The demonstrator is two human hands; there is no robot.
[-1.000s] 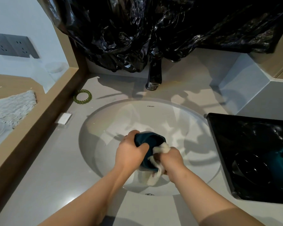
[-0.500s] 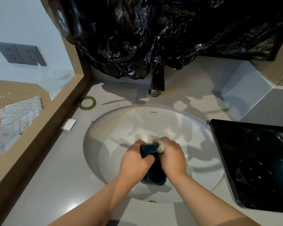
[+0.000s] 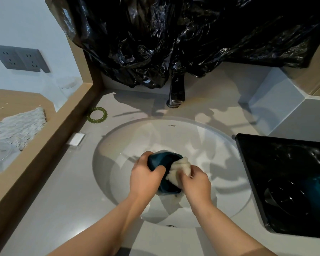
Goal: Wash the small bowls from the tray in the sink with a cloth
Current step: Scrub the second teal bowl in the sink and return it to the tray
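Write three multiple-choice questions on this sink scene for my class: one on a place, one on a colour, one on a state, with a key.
1. Where does the green hair tie lie?
A on the counter, left of the tap
B hanging on the tap
C round a wrist

2. What colour is the bowl in the left hand?
A white
B red
C dark teal

3. What is the right hand doing?
A hanging idle
B gripping the cloth against the bowl
C turning the tap

Key:
1 A, it rests flat on the grey counter.
2 C, its teal wall shows between the hands.
3 B, its fingers curl round the pale cloth.
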